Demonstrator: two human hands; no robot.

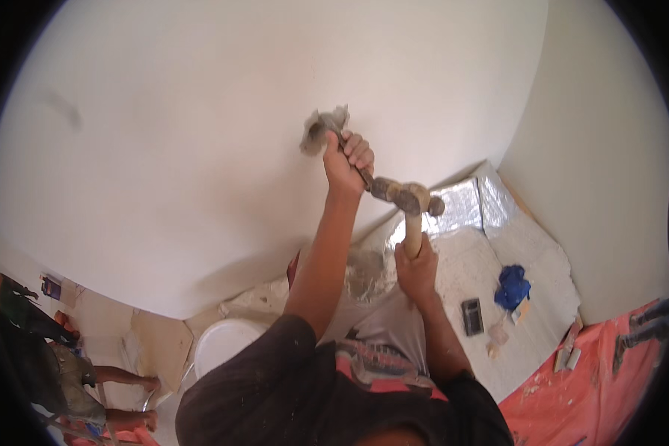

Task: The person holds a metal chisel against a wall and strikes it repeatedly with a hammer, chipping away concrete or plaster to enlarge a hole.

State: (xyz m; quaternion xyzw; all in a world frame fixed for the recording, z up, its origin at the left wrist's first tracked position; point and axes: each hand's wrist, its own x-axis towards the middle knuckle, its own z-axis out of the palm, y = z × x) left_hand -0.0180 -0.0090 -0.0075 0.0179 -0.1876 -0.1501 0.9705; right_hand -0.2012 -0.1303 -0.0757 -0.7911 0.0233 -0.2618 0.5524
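Observation:
My left hand [347,159] grips a dark metal chisel [364,176], its tip end at a ragged hole [315,132] broken into the white wall [200,111]. Grey material shows inside the hole, and the chisel's tip itself is hard to make out. In my right hand [418,266] is the pale handle of a ball-peen hammer [407,198]. The hammer's flat face is at the chisel's butt end, touching it or very close. Below my arms, the floor is covered by a pale sheet [451,262] with a silvery foil part along the wall.
On the sheet lie a dark rectangular box [472,317] and a crumpled blue bag [512,287]. A white bucket [223,343] stands by my left side. Red sheeting [585,362] spreads at right, near a person's legs [646,329]. Other people [72,373] are at lower left.

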